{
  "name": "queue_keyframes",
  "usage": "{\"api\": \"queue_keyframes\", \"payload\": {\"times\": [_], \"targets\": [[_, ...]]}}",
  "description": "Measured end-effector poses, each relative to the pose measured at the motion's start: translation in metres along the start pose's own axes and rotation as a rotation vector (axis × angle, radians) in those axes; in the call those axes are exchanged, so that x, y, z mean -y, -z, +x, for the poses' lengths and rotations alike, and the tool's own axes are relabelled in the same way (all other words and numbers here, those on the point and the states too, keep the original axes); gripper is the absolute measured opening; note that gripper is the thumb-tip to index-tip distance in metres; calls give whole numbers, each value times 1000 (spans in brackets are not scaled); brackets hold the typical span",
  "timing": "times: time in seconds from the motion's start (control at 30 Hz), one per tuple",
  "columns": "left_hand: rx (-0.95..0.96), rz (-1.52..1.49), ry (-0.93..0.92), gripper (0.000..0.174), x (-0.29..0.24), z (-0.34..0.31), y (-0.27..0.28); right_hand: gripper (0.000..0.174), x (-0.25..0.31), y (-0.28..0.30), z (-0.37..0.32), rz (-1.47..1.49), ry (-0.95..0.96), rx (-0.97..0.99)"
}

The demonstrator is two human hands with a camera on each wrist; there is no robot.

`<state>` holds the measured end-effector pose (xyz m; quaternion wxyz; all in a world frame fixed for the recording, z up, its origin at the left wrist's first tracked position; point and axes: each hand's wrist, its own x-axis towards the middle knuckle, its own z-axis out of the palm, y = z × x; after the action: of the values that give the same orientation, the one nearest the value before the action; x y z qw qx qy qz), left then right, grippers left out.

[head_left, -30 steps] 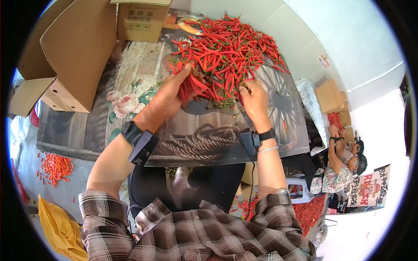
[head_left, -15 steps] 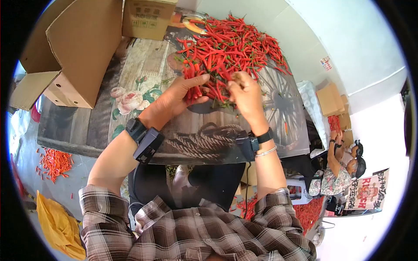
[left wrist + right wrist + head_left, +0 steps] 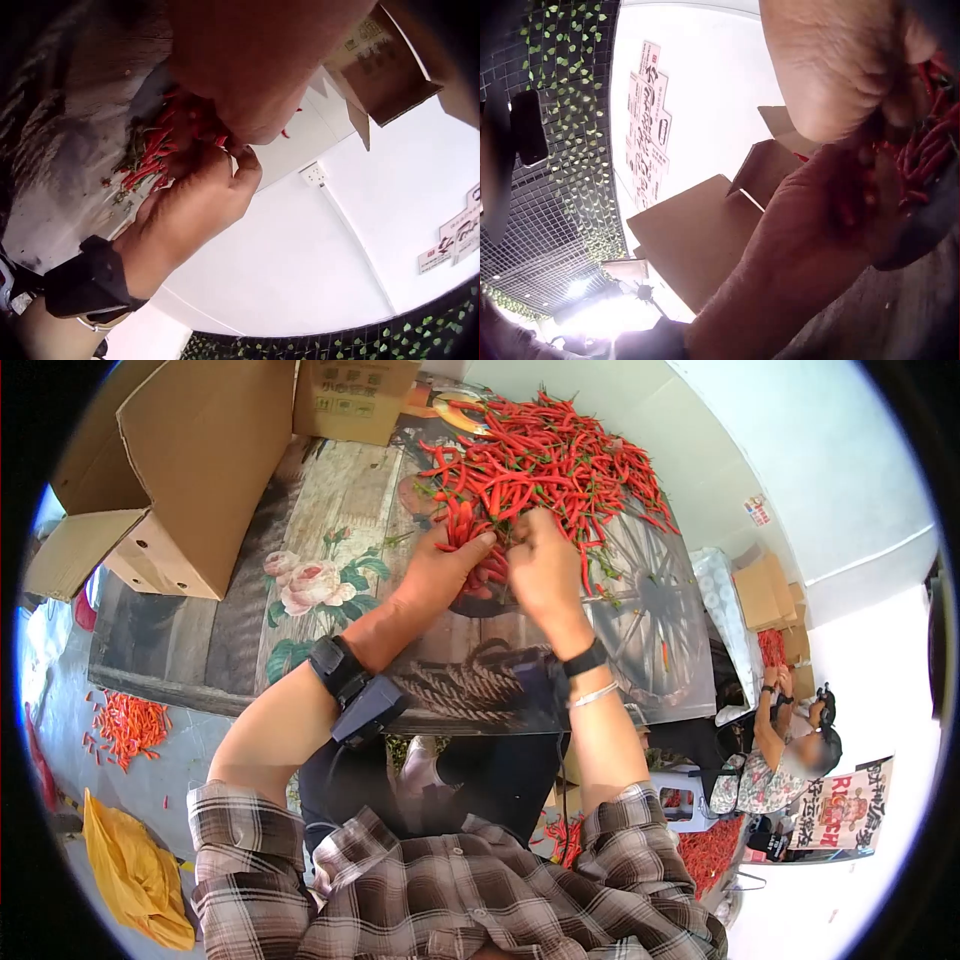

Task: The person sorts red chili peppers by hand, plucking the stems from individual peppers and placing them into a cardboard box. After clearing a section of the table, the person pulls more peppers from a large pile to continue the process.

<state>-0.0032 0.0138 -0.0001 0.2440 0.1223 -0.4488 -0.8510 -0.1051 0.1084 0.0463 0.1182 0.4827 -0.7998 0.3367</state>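
Observation:
A big heap of red chili peppers [image 3: 570,460] with green stems lies on the printed tabletop. At the heap's near edge, my left hand [image 3: 440,568] grips a bunch of red chili peppers [image 3: 462,525], thumb laid across them. Right beside that thumb is my right hand [image 3: 545,572], its fingers curled and thumb and forefinger pinched at the stem ends of the peppers. In the left wrist view the right hand [image 3: 199,202] meets the left one; its fingertips are partly hidden. The right wrist view shows peppers in the left palm [image 3: 847,199].
An open cardboard box [image 3: 200,470] stands at the table's left, a smaller carton [image 3: 355,400] behind it. Cut chili pieces [image 3: 130,725] and a yellow bag [image 3: 135,870] lie on the floor at left. Another person [image 3: 775,760] works at the far right.
My right hand has moved from the heap's right edge up and left to meet the left hand. The left hand has shifted slightly right, still holding its bunch.

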Motion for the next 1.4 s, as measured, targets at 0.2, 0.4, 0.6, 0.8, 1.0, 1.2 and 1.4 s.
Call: {"api": "queue_keyframes", "payload": {"times": [0.2,0.4,0.6,0.8,1.0,1.2,1.4], "targets": [[-82,-162,45,18,-12,3,8,14,-29,23,17,-17,-67,239],[-143,-293,124,17,-14,4,11,21,-16,-14,18,-305,100,361],[-90,-298,164,15,-9,10,18,21,-46,-18,16,-237,61,319],[-66,-196,218,17,-7,6,12,10,-45,28,21,629,-523,382],[57,-97,254,23,-13,-1,7,11,-27,23,10,1162,-603,407],[146,-38,218,26,-12,-3,6,10,-19,15,1,1186,-577,429],[298,28,199,24,-12,-1,6,12,-15,19,1,1336,-599,494]]}}
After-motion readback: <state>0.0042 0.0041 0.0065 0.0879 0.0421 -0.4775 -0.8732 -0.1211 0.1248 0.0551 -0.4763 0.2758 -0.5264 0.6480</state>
